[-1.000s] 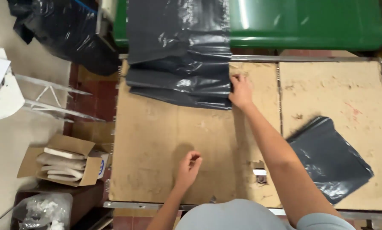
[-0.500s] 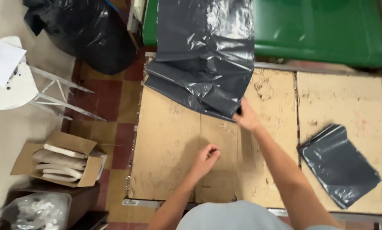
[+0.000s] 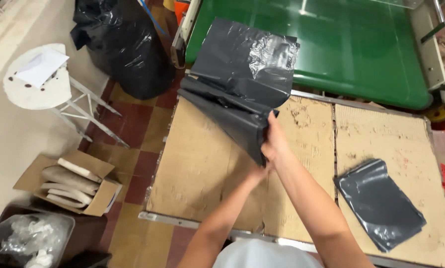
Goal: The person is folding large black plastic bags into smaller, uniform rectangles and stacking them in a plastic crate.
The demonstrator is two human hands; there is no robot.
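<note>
While my right hand [image 3: 274, 144] has its fingers clamped on the dark grey plastic bag [image 3: 242, 84] above the cardboard-topped counter [image 3: 202, 164], I can't tell my left hand's [image 3: 256, 173] grip, so I'd pull evenly.

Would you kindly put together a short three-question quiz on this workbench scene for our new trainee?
1. True or false: the right hand grips the large dark plastic bag at its lower corner.
2. Which lies alone on the right part of the cardboard-covered table? A) a folded grey bag B) a white envelope C) a roll of tape
3. Fill in: the open cardboard box stands on the ____, left of the table.

Key: 1 true; 2 A; 3 floor. The left hand is just below the right, largely hidden, so its grip cannot be judged.
</note>
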